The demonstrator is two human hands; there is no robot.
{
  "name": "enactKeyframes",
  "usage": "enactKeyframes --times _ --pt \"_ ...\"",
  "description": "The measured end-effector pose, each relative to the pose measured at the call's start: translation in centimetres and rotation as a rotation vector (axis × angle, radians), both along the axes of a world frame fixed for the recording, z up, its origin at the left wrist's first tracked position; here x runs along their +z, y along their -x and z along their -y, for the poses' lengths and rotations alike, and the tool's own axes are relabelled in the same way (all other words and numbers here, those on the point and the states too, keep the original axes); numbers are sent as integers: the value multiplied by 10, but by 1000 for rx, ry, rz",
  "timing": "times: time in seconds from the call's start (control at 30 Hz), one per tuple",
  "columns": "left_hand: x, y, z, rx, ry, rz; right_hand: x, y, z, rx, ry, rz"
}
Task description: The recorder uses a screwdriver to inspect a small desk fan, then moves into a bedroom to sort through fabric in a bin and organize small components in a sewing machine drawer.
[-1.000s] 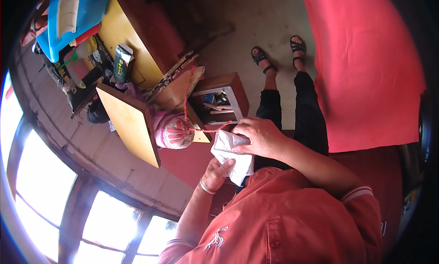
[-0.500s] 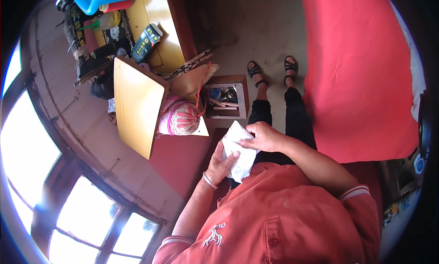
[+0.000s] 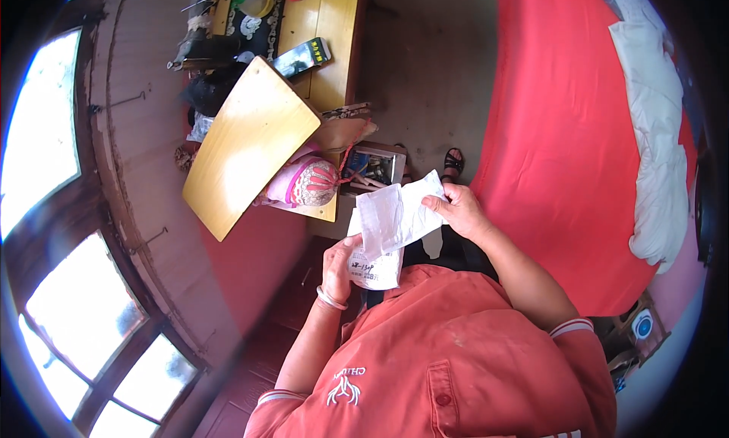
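Observation:
A thin white packet (image 3: 410,208), creased and partly unfolded, spans the space between my hands in front of my red shirt. My left hand (image 3: 339,269), with a pale bangle at the wrist, grips its lower left part, where a printed and handwritten label (image 3: 372,269) shows. My right hand (image 3: 464,212) pinches the upper right corner between thumb and fingers. A slightly see-through flap (image 3: 380,218) hangs across the middle. Whether it is all one piece I cannot tell.
Left of my hands stands a wooden chair (image 3: 250,146) with a pink patterned bundle (image 3: 315,182) on it. Behind the packet is an open drawer or box (image 3: 372,167) of small items. A yellow wooden table (image 3: 334,81) holds a dark carton (image 3: 302,57). A red-covered bed (image 3: 562,149) lies to the right.
My hands have moved apart, and the folded white packet is now spread out with its label showing. My right hand has shifted right. The view has turned a little.

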State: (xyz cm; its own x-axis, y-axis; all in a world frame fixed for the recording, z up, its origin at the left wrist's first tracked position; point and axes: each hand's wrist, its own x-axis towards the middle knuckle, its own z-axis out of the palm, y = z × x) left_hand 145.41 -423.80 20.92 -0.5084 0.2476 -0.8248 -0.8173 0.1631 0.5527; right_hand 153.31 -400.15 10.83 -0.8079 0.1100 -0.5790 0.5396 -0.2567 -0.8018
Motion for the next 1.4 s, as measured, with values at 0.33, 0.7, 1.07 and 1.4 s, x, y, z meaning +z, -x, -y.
enactKeyframes --times 0.33,0.7,1.07,1.4 --pt "-12 -16 -19 -295 226 -385 6 7 -7 90 -408 -30" --pt "-2 -32 -52 -288 258 -461 67 1 12 367 -307 57" --pt "16 -11 -90 -658 523 -681 85 -2 -7 323 -620 -121" --pt "25 -2 -113 -713 537 -778 117 5 -18 224 -914 -87"
